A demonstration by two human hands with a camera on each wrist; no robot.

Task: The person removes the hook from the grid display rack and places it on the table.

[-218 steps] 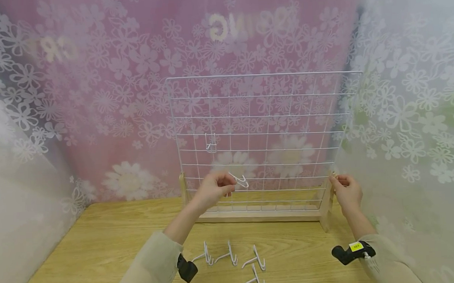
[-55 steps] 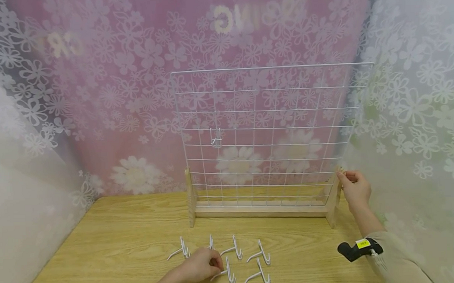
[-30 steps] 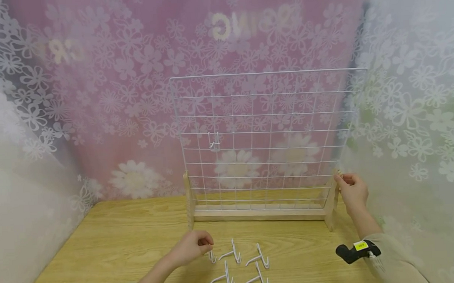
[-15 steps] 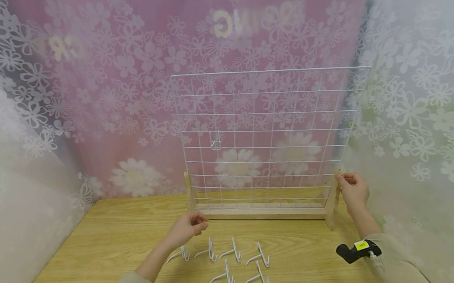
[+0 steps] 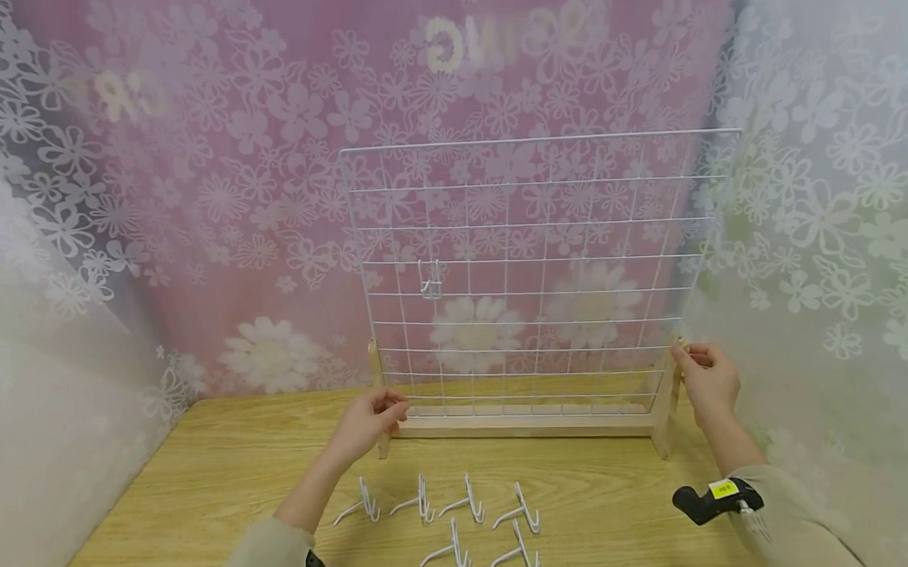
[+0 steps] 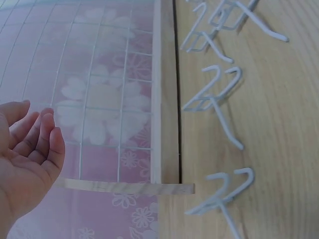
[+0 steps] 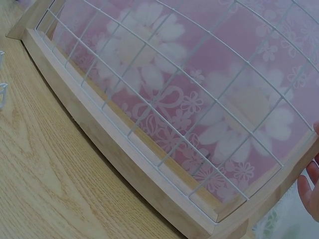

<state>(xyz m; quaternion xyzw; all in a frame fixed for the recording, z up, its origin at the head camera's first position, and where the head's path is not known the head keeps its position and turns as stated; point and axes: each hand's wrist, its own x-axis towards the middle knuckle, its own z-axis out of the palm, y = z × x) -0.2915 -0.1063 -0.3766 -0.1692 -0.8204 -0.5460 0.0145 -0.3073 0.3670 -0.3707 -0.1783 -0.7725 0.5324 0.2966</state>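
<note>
Grid rack (image 5: 542, 230) | one hook (image 5: 429, 282) hung | right hand (image 5: 707, 381) grips post

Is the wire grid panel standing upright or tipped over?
Upright: the wire grid panel stands vertical in its wooden base, right hand at its end post.

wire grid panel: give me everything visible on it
The wire grid panel is a white, square-meshed thin-wire sheet standing upright in a pale wooden base with a short post at each end, at the back of the wooden table. One white hook hangs on it, left of centre. The right hand holds its right edge at the post top. The left hand, holding nothing, sits by the left post; contact is unclear. Six more hooks lie in front, apart from it.
</note>
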